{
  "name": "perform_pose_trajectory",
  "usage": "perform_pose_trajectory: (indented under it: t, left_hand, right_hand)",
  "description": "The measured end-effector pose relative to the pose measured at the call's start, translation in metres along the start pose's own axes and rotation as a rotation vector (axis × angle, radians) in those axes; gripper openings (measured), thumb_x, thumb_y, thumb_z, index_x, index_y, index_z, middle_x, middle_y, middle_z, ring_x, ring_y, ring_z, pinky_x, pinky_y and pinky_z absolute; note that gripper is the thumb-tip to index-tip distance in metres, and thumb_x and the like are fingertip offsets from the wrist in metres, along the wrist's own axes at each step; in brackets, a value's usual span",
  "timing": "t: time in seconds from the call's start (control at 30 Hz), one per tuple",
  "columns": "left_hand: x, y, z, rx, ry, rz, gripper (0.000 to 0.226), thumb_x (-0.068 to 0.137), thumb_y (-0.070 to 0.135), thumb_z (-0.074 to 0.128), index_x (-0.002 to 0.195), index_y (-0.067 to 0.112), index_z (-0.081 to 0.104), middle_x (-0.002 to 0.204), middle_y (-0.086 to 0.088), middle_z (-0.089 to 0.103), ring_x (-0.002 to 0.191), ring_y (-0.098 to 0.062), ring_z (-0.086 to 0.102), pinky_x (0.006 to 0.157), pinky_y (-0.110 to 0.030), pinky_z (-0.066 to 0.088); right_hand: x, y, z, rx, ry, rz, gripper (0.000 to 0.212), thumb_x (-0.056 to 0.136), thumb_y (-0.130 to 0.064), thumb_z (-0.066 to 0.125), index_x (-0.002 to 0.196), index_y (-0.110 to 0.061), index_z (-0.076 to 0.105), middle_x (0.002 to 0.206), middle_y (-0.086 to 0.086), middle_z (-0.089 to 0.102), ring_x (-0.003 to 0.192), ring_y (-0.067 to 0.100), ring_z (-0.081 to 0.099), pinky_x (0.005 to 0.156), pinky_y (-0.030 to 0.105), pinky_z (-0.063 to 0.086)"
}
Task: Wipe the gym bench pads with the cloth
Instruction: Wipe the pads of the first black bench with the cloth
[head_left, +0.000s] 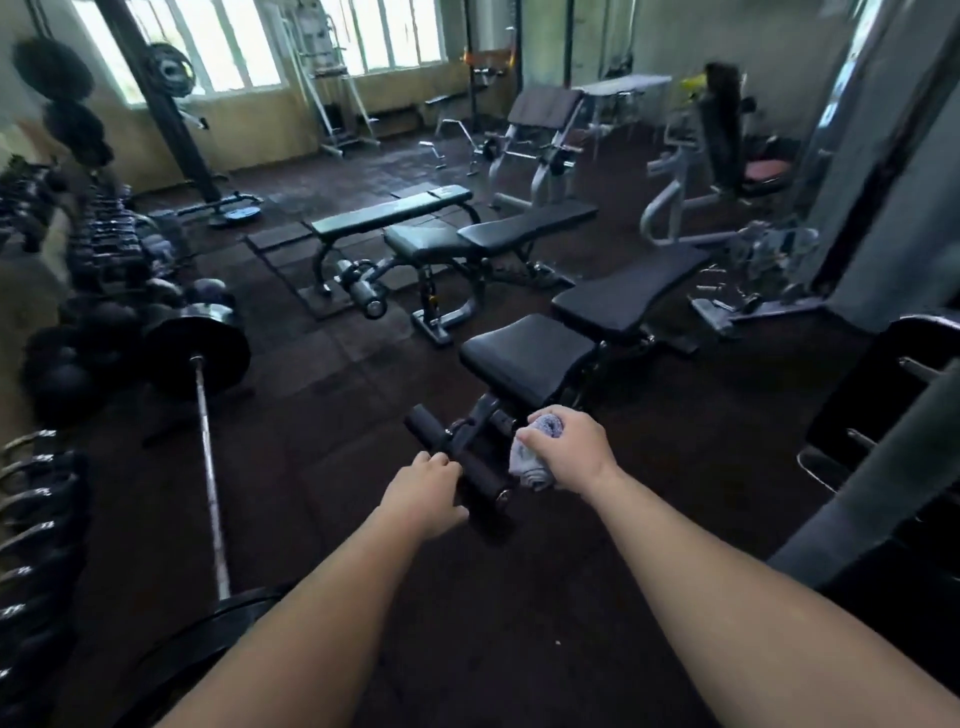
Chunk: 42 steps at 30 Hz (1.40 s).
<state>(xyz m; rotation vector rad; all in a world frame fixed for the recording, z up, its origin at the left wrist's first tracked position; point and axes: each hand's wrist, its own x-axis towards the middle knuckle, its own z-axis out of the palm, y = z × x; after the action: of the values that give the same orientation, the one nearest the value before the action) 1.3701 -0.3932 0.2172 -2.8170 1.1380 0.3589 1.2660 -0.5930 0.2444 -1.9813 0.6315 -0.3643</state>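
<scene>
- Dumbbell rack (104, 244): runs along the left edge, blurred; no markings can be read on it.
- Barbell (210, 467): lies on the dark floor (322, 364), with a black plate (195, 358) on its far end.
- Flat bench (389, 213): stands well beyond the hands, its long pad level.
- Second bench (488, 234): stands just right of the flat bench; the small yellow label (431, 299) on its post is too small to read.
- Left hand (423, 491): reaches the foot of the nearest bench; the fingers curl over the near foam roller (483, 480) and the thumb lies under it, so the grip is closed round that roller.
- Far foam roller (422, 421): sits just beyond the left hand, untouched.
- End cap (502, 496): closes the right end of the near roller; its pale mark is too small to read.
- Cloth (527, 465): pale grey and bunched, it is held just beside the end cap, below the seat pad and not on any pad.
- Right hand (569, 452): its grip is closed round the cloth, which sticks out above and below the fist.
- Seat pad (530, 358): black, just beyond the right hand.
- Back pad (628, 296): black, it continues from the seat pad toward the upper right.
- Grey machine frame (670, 208): stands far right, blurred.
</scene>
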Motion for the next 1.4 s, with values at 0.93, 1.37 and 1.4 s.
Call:
perform_pose_trajectory:
  t: [0.93, 1.37, 1.4]
  left_hand:
    - [0.684, 0.300, -0.164, 0.180, -0.002, 0.727, 0.065, 0.093, 0.049, 0.061, 0.151, 0.025, 0.044, 0.144, 0.001, 0.048, 0.137, -0.025, 0.040, 0.110, -0.044, 0.040]
    - [0.900, 0.495, -0.208, 0.092, -0.023, 0.834, 0.065, 0.094, 0.051, 0.060, 0.151, 0.026, 0.046, 0.143, 0.003, 0.048, 0.136, -0.024, 0.039, 0.106, -0.045, 0.042]
    - [0.918, 0.506, -0.210, 0.073, -0.019, 0.839, 0.064, 0.093, 0.050, 0.061, 0.151, 0.026, 0.046, 0.142, 0.004, 0.049, 0.136, -0.023, 0.040, 0.105, -0.044, 0.042]
  right_hand:
    - [0.488, 0.160, -0.316, 0.029, 0.645, 0.466, 0.030, 0.086, -0.055, 0.073, 0.093, -0.026, 0.070, 0.093, -0.010, 0.069, 0.091, 0.011, 0.063, 0.066, 0.025, 0.048]
    - [0.669, 0.262, -0.508, 0.037, 0.720, 0.602, 0.037, 0.087, -0.058, 0.070, 0.085, -0.021, 0.064, 0.085, 0.001, 0.069, 0.062, 0.021, 0.071, 0.048, 0.038, 0.060]
    - [0.686, 0.271, -0.520, 0.027, 0.714, 0.600, 0.040, 0.088, -0.059, 0.069, 0.080, -0.020, 0.060, 0.082, 0.000, 0.067, 0.058, 0.019, 0.069, 0.046, 0.033, 0.058]
